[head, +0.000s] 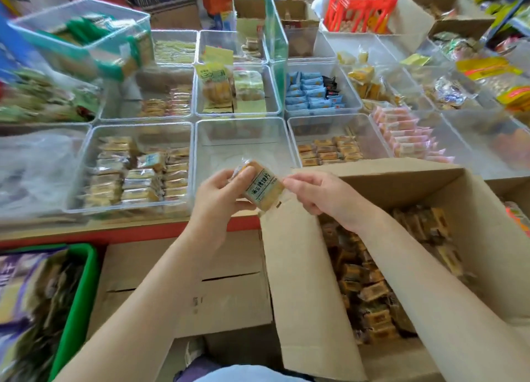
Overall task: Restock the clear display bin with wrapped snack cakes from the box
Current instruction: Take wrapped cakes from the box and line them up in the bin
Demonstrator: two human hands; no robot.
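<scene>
I hold one wrapped snack cake (261,187) in my left hand (222,193), my right hand (317,192) pinching its wrapper end to steady it; the empty clear bin (243,140) sits just beyond, the box (401,180) under my right wrist.

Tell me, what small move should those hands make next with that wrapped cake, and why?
Probably carry the snack cake forward and set it in the clear bin just beyond. Both hands, left and right, hold it above the bin's near edge, and that bin looks empty while the box holds plenty.
</scene>
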